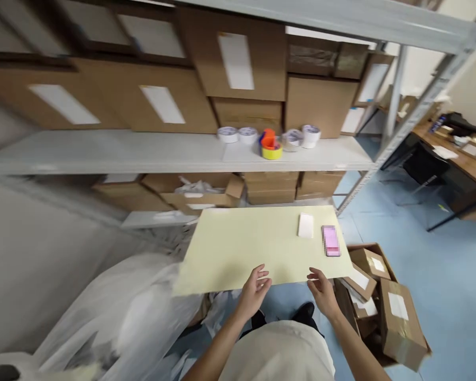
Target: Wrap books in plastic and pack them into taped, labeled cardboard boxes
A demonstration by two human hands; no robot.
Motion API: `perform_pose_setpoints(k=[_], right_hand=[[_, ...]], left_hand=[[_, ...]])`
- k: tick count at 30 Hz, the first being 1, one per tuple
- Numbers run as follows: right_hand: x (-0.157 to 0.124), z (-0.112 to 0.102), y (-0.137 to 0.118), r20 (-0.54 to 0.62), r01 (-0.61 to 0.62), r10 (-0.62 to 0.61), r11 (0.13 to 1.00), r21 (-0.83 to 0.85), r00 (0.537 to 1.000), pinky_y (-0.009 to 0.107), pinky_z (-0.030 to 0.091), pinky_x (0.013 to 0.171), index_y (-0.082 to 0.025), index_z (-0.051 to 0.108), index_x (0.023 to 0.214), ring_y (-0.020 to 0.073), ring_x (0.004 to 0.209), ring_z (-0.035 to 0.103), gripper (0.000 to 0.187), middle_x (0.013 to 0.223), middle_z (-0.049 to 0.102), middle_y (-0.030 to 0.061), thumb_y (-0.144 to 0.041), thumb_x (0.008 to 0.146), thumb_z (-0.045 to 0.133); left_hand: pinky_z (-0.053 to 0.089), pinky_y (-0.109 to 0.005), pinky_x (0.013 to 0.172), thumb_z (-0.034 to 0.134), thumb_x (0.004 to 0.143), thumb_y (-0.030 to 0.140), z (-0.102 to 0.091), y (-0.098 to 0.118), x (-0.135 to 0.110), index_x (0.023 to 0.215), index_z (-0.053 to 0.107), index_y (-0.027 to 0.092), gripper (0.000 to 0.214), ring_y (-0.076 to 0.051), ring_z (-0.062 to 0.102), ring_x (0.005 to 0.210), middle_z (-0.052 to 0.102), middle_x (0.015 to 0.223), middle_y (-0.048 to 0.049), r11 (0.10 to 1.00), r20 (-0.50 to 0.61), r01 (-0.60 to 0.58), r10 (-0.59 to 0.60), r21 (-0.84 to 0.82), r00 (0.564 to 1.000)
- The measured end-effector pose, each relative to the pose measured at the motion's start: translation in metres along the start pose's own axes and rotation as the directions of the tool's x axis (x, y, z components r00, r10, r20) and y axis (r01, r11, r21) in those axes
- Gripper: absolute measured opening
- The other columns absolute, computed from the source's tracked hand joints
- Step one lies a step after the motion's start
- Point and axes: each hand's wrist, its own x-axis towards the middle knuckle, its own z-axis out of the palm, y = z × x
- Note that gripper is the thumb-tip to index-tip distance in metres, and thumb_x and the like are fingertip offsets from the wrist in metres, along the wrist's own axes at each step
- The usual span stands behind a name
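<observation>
My left hand (256,288) hovers at the near edge of a pale yellow table (238,246), fingers loosely curled and apart, holding nothing. My right hand (322,290) is beside it at the same edge, fingers apart and empty. On the table's far right lie a small white packet (305,225) and a phone with a pink screen (331,241), both beyond my right hand.
A grey metal shelf (143,153) behind the table carries cardboard boxes (234,53) and several tape rolls (272,144). An open carton of taped parcels (384,301) stands on the blue floor at my right. Clear plastic bags (122,312) pile at my left. A desk (460,153) stands far right.
</observation>
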Motion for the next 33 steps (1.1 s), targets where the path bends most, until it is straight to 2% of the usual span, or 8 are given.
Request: perform_pose_setpoints(k=[3,6,11,14,17,24,28,33], right_hand=[[-0.004,0.051,-0.026,0.158,0.081,-0.077,0.996,-0.02,0.984,0.035,0.056,0.07,-0.02,0.063,0.115,0.0195,0.072,0.066,0.05,0.096,0.071,0.01,-0.054,0.078,0.063],[-0.009,0.096,-0.044,0.352,0.137,-0.114,0.99,-0.043,0.929,0.034,0.056,0.067,-0.022,0.063,0.116,0.0177,0.068,0.065,0.05,0.094,0.07,0.0084,-0.055,0.079,0.063],[-0.004,0.15,-0.067,0.595,0.242,-0.156,0.968,-0.067,0.788,0.034,0.057,0.068,-0.023,0.062,0.117,0.0164,0.066,0.064,0.048,0.094,0.07,0.0072,-0.052,0.079,0.064],[0.004,0.18,-0.079,0.681,0.265,-0.156,0.962,-0.057,0.715,0.035,0.057,0.071,-0.022,0.062,0.117,0.0165,0.067,0.064,0.048,0.095,0.07,0.0078,-0.051,0.078,0.066],[0.01,0.207,-0.086,0.765,0.237,-0.114,0.97,-0.052,0.634,0.035,0.057,0.074,-0.022,0.062,0.117,0.0173,0.071,0.065,0.049,0.096,0.07,0.0082,-0.051,0.078,0.066],[0.018,0.263,-0.088,0.93,0.12,0.0,0.992,-0.048,0.367,0.037,0.058,0.074,-0.019,0.067,0.106,0.0208,0.074,0.067,0.054,0.089,0.071,0.0082,-0.062,0.073,0.069],[0.014,0.3,-0.091,0.969,0.139,-0.007,0.99,-0.029,0.249,0.039,0.058,0.073,-0.018,0.068,0.102,0.024,0.076,0.068,0.058,0.088,0.072,0.0103,-0.066,0.069,0.07],[-0.017,0.345,-0.102,0.997,0.202,-0.027,0.979,0.013,0.068,0.039,0.057,0.075,-0.018,0.069,0.101,0.0252,0.079,0.069,0.057,0.088,0.072,0.0108,-0.066,0.069,0.07]], left_hand=[[0.055,-0.043,0.09,0.064,0.071,0.06,-0.052,-0.026,-0.022,0.12,0.053,0.02,0.064,-0.026,0.07,0.1,0.069,0.114,-0.0142,0.998,-0.171,0.004,-0.015,-0.065,0.985],[0.055,-0.042,0.091,0.061,0.071,0.064,-0.091,-0.05,-0.047,0.118,0.053,0.021,0.064,-0.027,0.07,0.102,0.069,0.112,-0.0128,0.991,-0.32,0.025,-0.066,-0.131,0.945],[0.055,-0.048,0.092,0.061,0.067,0.066,-0.126,-0.085,-0.091,0.114,0.056,0.019,0.066,-0.033,0.069,0.101,0.069,0.109,-0.015,0.966,-0.552,0.044,-0.182,-0.254,0.814],[0.055,-0.05,0.091,0.061,0.067,0.063,-0.132,-0.099,-0.113,0.109,0.059,0.023,0.059,-0.036,0.068,0.102,0.071,0.106,-0.0135,0.951,-0.65,0.041,-0.241,-0.308,0.721],[0.056,-0.048,0.088,0.061,0.067,0.063,-0.132,-0.102,-0.131,0.105,0.062,0.024,0.055,-0.036,0.067,0.102,0.071,0.104,-0.0128,0.935,-0.692,0.062,-0.302,-0.349,0.655],[0.056,-0.045,0.085,0.06,0.073,0.062,-0.123,-0.066,-0.151,0.111,0.06,0.019,0.057,-0.028,0.07,0.092,0.07,0.109,-0.0128,0.904,-0.782,0.042,-0.389,-0.424,0.487],[0.056,-0.041,0.082,0.061,0.075,0.061,-0.117,-0.054,-0.171,0.11,0.062,0.02,0.054,-0.025,0.069,0.091,0.07,0.11,-0.0116,0.909,-0.833,0.026,-0.391,-0.415,0.392],[0.057,-0.04,0.082,0.063,0.071,0.064,-0.118,-0.069,-0.219,0.108,0.063,0.019,0.058,-0.025,0.07,0.089,0.072,0.108,-0.012,0.899,-0.883,-0.008,-0.428,-0.438,0.192]])
